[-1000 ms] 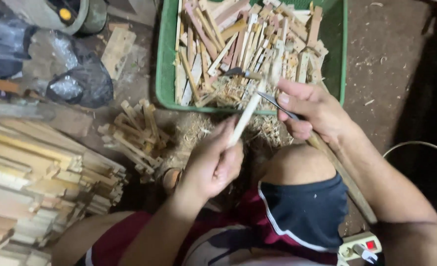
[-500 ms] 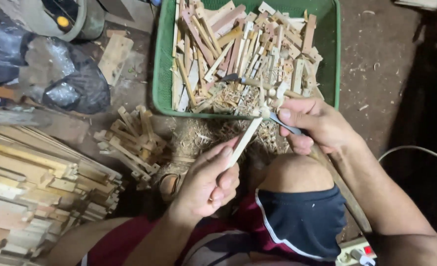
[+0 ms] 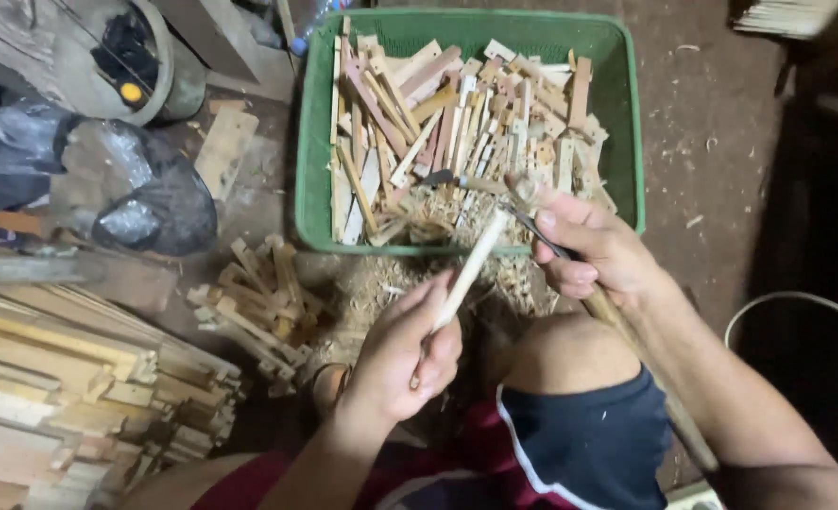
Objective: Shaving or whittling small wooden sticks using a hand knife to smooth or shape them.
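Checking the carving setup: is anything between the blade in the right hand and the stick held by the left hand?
Nothing visible. The left hand grips the pale stick at its lower end, and the right hand holds the blade right at the stick's upper tip, above the shavings beside the green basket.

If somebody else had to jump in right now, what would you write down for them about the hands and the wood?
Left hand: grips a pale stick, tip slanting up toward the basket.
Right hand: holds a knife against the stick's upper end, long handle running back along the forearm.
Green basket: full of cut wood pieces.
Shavings lie below the stick, short offcuts to the left, and stacked slats beyond them.
Done: some shavings are off. Left: stick not yet in basket.
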